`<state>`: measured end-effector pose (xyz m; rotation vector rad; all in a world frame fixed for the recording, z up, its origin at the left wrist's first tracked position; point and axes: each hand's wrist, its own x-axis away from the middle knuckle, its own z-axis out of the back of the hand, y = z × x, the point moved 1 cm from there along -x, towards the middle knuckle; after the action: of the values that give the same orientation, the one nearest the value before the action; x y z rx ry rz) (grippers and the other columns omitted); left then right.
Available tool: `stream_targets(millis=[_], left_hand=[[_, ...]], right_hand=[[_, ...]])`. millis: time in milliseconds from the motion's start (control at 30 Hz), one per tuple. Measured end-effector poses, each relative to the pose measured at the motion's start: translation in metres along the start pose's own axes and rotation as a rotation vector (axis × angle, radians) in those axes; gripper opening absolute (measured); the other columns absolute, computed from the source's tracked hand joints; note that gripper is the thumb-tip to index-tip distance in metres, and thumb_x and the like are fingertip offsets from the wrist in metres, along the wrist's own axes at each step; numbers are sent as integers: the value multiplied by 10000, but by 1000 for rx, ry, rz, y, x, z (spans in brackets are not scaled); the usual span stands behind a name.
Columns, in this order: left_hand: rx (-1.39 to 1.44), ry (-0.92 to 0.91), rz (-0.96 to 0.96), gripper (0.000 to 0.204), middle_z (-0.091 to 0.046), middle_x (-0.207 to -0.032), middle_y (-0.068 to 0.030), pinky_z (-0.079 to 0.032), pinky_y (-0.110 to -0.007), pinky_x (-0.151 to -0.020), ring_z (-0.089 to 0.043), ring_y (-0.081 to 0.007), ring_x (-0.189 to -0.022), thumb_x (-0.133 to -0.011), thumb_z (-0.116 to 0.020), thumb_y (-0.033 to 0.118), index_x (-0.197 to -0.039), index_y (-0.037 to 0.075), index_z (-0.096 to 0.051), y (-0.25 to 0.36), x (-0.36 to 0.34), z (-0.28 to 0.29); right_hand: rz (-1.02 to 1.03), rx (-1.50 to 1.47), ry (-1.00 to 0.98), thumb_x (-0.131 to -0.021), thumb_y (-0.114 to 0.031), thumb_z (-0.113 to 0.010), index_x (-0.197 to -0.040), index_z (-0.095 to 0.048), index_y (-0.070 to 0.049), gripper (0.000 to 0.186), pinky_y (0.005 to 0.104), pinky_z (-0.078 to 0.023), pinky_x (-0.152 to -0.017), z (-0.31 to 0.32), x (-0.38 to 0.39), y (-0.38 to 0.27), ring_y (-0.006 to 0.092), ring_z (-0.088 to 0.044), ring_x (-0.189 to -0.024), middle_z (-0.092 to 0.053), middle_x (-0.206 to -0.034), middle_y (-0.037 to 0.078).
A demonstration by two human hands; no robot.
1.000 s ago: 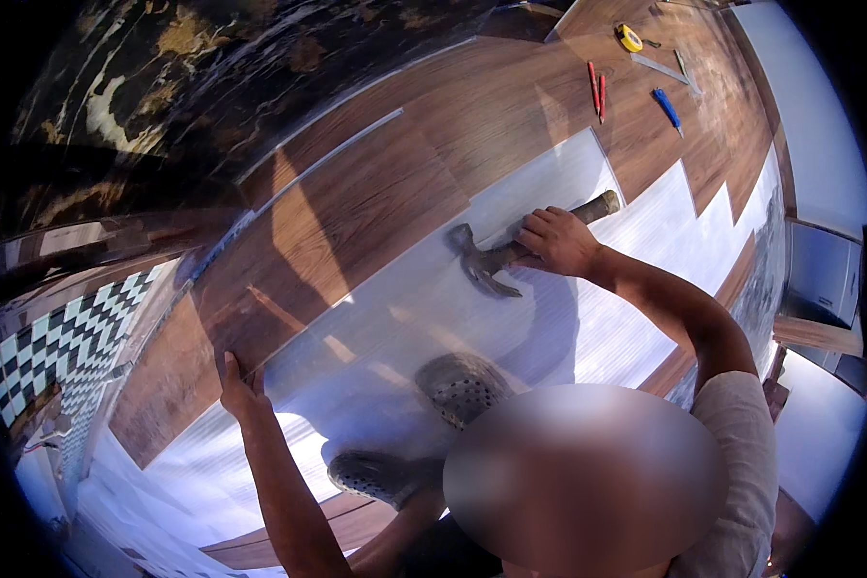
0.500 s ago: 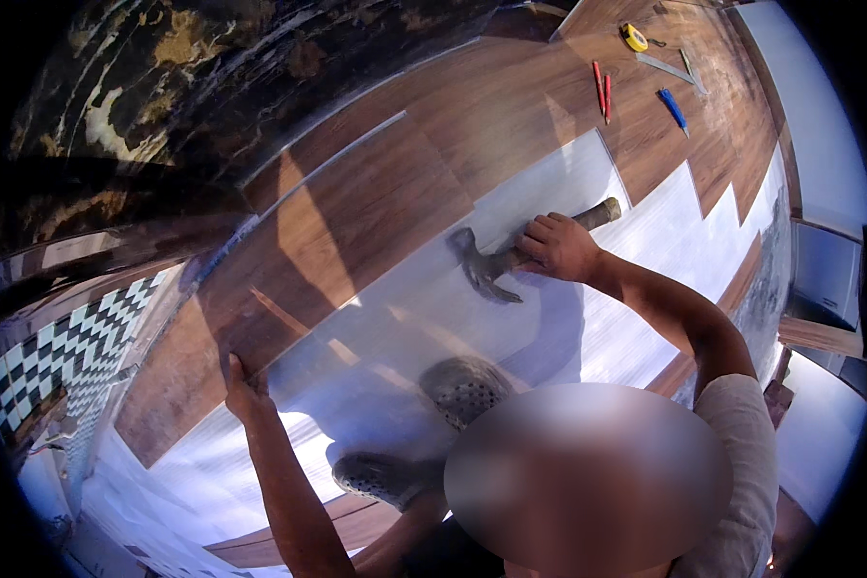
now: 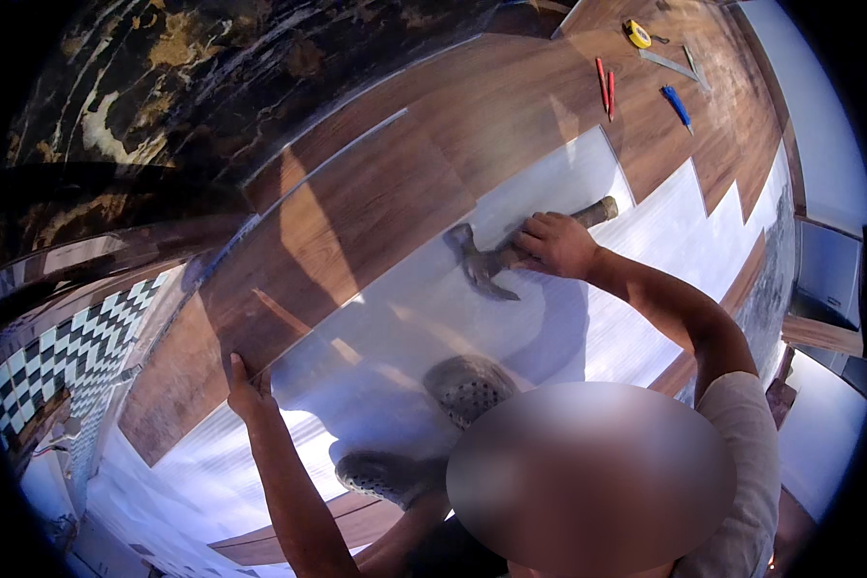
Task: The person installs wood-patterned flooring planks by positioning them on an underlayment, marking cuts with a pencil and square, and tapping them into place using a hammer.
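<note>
My right hand's (image 3: pixel 554 244) fingers are wrapping the hammer's (image 3: pixel 486 262) shaft, and it is sitting over the white sheet (image 3: pixel 405 332), just beside the plank (image 3: pixel 376 197). My left hand (image 3: pixel 249 390) is touching the plank's near edge; whether those fingers are pinching, I cannot tell. Ideally I'd be steadying the plank flat, left hand well clear of the hammer's head.

A dark claw hammer (image 3: pixel 494 262) slants near a brown wood-grain plank's (image 3: pixel 361 214) long edge.
</note>
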<state>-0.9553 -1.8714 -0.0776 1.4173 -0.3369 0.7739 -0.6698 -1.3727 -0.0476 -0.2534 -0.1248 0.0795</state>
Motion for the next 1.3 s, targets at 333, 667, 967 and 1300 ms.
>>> stream_targets(millis=[333, 667, 967, 1300], left_hand=[[-12, 41, 52, 527, -636, -1184, -135, -566, -355, -767, -634, -277, -1020, -878, -762, 305, -1256, -26, -599, -1, -5, 2], [7, 7, 1, 522, -625, -1209, -139, -554, -355, -791, -633, -280, -1032, -902, -727, 311, -1288, -13, -590, 2, 4, -4], [0, 15, 29, 503, -642, -1199, -118, -549, -351, -776, -637, -271, -1022, -907, -725, 307, -1294, 14, -593, -1, -3, 0], [0, 3, 35, 525, -609, -1221, -164, -552, -366, -798, -608, -287, -1059, -903, -732, 318, -1283, -15, -589, 1, -2, -3]], right_hand=[[72, -34, 17, -815, -401, -719, -956, -606, -107, 345, 390, -524, -733, 0, -5, 0, 256, -605, -868, -564, -898, 58], [75, -20, 18, -797, -382, -743, -973, -610, -79, 375, 376, -534, -701, 4, -10, -2, 254, -606, -834, -563, -898, 62], [67, -65, 28, -786, -373, -752, -983, -619, -70, 385, 380, -537, -711, 9, -15, -9, 254, -608, -829, -566, -894, 66], [52, -49, 28, -793, -387, -743, -961, -612, -76, 377, 375, -533, -690, 4, -17, -14, 248, -608, -824, -565, -883, 62]])
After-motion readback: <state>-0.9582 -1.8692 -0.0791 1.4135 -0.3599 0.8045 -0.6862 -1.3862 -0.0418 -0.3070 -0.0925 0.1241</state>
